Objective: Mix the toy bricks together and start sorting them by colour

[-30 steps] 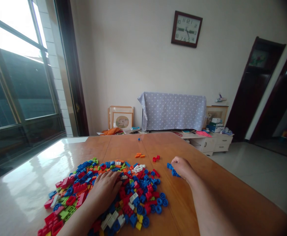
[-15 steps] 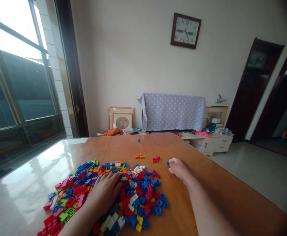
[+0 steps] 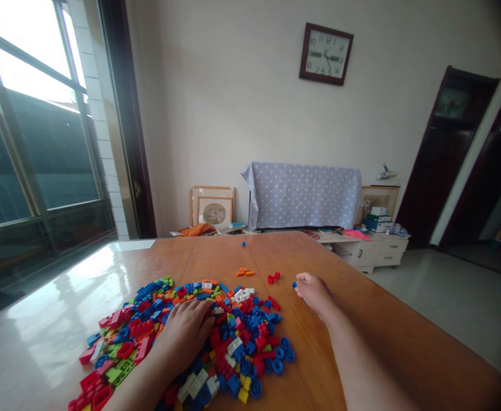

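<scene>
A wide pile of toy bricks (image 3: 233, 342) in red, blue, green, white, yellow and orange covers the near left and middle of the wooden table (image 3: 319, 354). My left hand (image 3: 190, 325) lies palm down on the pile, fingers spread slightly, with nothing visibly gripped. To the right of the pile, my right hand (image 3: 313, 292) rests at the tabletop with curled fingers around blue bricks (image 3: 295, 285); most of what lies under it is hidden. Beyond the pile sit orange bricks (image 3: 245, 272) and red bricks (image 3: 273, 277).
A small blue piece (image 3: 244, 244) lies near the table's far edge. Behind the table stand a white cabinet (image 3: 365, 254), a cloth-covered object (image 3: 304, 194) and framed pictures (image 3: 213, 211). A clock (image 3: 326, 54) hangs on the wall, and a window is at the left.
The whole view has shifted slightly. My right hand has turned a little over the blue bricks, and a blue piece visible at its right side before is now hidden. My left hand has stayed put.
</scene>
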The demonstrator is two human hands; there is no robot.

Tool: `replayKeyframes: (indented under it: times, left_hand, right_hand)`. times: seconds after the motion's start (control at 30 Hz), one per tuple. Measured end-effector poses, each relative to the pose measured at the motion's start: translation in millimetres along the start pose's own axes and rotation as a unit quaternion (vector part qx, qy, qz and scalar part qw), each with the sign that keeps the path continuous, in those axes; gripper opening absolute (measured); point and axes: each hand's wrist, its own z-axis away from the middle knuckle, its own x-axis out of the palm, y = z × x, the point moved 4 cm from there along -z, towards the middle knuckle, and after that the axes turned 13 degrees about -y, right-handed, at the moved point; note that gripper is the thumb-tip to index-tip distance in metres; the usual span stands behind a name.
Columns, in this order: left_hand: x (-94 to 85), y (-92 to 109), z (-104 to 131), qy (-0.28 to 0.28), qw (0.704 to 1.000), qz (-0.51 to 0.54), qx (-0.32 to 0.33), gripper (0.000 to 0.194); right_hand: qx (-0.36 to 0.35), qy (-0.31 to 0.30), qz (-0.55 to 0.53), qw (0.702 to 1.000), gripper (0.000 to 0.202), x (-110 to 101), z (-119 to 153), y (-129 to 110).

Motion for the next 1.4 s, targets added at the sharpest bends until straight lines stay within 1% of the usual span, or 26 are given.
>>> replayKeyframes:
  times: [0.1, 0.2, 0.27, 0.33, 0.4, 0.5, 0.67, 0.87, 1.0, 1.13, 1.23, 1.3, 1.4]
  left_hand:
    - [0.7, 0, 0, 0.006, 1.000, 0.000, 0.006, 0.041]
    - [1.3, -1, 0, 0.006, 1.000, 0.003, 0.009, 0.041]
    - [1.6, -1, 1, 0.007, 1.000, 0.003, 0.010, 0.041]
    - [1.7, 0, 1, 0.007, 1.000, 0.002, 0.012, 0.040]
    - [1.8, 0, 1, 0.008, 1.000, -0.001, 0.016, 0.040]
    - [1.7, 0, 1, 0.012, 1.000, -0.003, 0.019, 0.039]
    - [2.4, 0, 1, 0.010, 1.000, -0.001, 0.014, 0.038]
    - [3.1, 0, 1, 0.012, 1.000, 0.001, 0.010, 0.038]
    - [-0.5, 2, 3, 0.016, 1.000, 0.008, 0.012, 0.036]
    - [-4.9, 8, 5, 0.005, 1.000, 0.019, 0.016, 0.028]
    - [-6.7, 14, 7, -0.006, 0.999, 0.025, 0.026, 0.024]
    - [-7.3, 16, 7, -0.007, 0.999, 0.030, 0.038, 0.024]
    - [-7.8, 18, 7, -0.001, 0.998, 0.036, 0.053, 0.024]
  right_hand:
    - [0.010, 0.010, -0.031, 0.999, 0.030, 0, 2, -3]
    - [-0.009, -0.013, -0.037, 0.999, 0.021, 8, 8, -14]
    - [-0.039, -0.044, -0.006, 0.998, 0.014, 17, 14, -25]
    - [-0.061, -0.082, 0.050, 0.994, 0.009, 28, 20, -34]
    - [-0.062, -0.110, 0.103, 0.987, 0.009, 38, 25, -37]
    - [-0.051, -0.121, 0.136, 0.982, 0.012, 46, 26, -36]
    - [-0.042, -0.116, 0.144, 0.982, 0.005, 48, 21, -32]
    - [-0.038, -0.104, 0.150, 0.983, 0.005, 47, 21, -33]
    - [-0.055, -0.117, 0.142, 0.981, 0.007, 51, 22, -37]
    - [-0.075, -0.129, 0.127, 0.981, 0.012, 53, 25, -41]
    - [-0.092, -0.133, 0.111, 0.981, 0.012, 52, 30, -47]
    - [-0.108, -0.147, 0.106, 0.977, 0.012, 52, 37, -55]
    - [-0.133, -0.194, 0.111, 0.966, 0.012, 53, 52, -72]
